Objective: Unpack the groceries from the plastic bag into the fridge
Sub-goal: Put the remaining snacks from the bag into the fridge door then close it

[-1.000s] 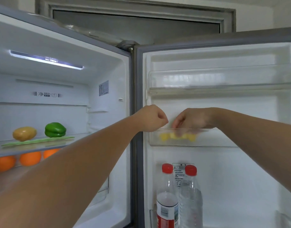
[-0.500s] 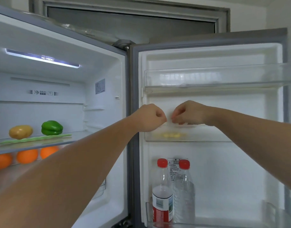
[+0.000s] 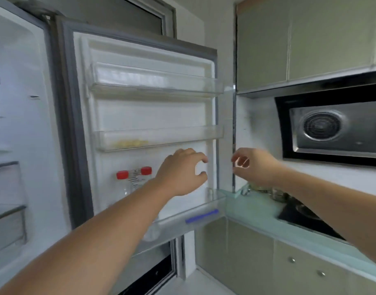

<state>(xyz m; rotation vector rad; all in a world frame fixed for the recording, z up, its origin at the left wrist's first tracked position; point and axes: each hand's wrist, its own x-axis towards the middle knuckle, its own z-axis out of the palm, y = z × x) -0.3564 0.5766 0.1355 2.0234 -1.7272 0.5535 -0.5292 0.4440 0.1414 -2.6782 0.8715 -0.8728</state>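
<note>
The fridge door (image 3: 148, 111) stands open in front of me. Its middle clear shelf (image 3: 182, 135) holds a small yellow item (image 3: 129, 143). Two red-capped bottles (image 3: 133, 173) stand in the lower door shelf (image 3: 195, 207), partly behind my left arm. My left hand (image 3: 182, 171) hovers in front of the door's right side, below the middle shelf, fingers curled apart and holding nothing. My right hand (image 3: 253, 167) is just past the door's outer edge, fingers loosely apart, also holding nothing. The plastic bag is not in view.
The fridge interior (image 3: 16, 145) is at the left edge. To the right are a pale green counter (image 3: 257, 211), a black cooktop (image 3: 299, 218), a range hood (image 3: 331, 128), upper cabinets (image 3: 299, 43) and lower cabinets (image 3: 268, 262).
The view has swung right toward the counter. Both hands left the middle door shelf, moved down and right, and their fingers opened. The yellow item stays in the shelf.
</note>
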